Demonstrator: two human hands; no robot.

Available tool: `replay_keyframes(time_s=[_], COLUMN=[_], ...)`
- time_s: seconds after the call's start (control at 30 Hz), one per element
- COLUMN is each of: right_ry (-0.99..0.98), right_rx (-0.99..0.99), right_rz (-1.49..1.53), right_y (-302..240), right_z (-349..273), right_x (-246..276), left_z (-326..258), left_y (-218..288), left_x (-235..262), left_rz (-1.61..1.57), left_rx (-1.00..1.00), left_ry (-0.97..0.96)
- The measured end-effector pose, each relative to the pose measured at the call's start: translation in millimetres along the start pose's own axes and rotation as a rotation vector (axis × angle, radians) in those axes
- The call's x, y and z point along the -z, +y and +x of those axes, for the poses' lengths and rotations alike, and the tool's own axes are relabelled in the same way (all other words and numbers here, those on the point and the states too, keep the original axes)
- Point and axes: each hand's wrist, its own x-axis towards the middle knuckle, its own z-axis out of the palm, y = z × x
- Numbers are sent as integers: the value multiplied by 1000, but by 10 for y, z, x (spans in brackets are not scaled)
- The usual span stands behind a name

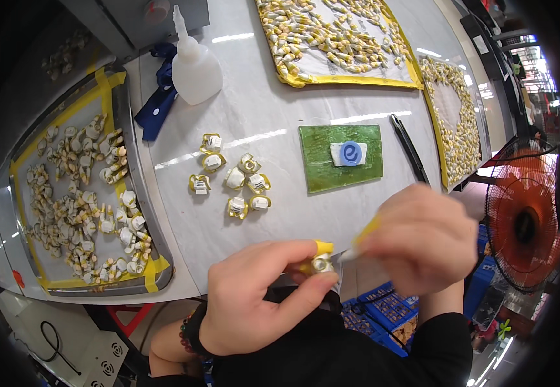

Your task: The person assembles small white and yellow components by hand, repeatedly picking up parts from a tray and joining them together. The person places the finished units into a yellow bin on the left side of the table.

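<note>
My left hand [260,290] pinches a small white figurine part [322,264] with a round opening, held over the table's front edge. Yellow material shows at that index fingertip. Close on its right, my closed right hand [422,238] grips a small yellow piece with a pale pointed tip [351,253], blurred, its kind unclear. The tip points at the part. Beyond my left hand, several white-and-yellow figurine parts [234,178] stand loosely grouped on the table. A green square mat [315,177] lies to their right, bearing a blue round disc [351,153] on a white pad.
A white squeeze bottle [197,74] stands at the back left beside a dark blue cloth [155,116]. Black tweezers [409,148] lie right of the mat. Yellow-edged trays of small parts stand left [131,193], at the back [357,80] and far right [444,161]. An orange fan [525,222] stands at right.
</note>
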Motion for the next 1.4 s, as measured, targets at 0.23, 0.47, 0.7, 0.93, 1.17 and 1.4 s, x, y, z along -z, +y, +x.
replay_keyframes(time_s=[0.23,0.47,0.7,0.93,1.17,1.4], right_ry=[-92,-200,-221,-175,20,-23], right_rx=[54,137,168,212,90,107], right_rz=[-468,-562,-574,-520,97,203], right_y=[399,512,546,450,42,51], right_z=[44,-10,-23,49,132,126], right_x=[83,31,0,43,-73,-146], left_z=[-148,-60,-36,14,-1,10], left_y=[40,-105,-145,-151,-217,-251], left_x=[31,111,120,86,81,88], left_rz=[-528,-881,-1032,-1104,-1184,-1194], left_rx=[313,418,466,514,540,562], left_ry=[63,-113,-187,-231,-295,-398])
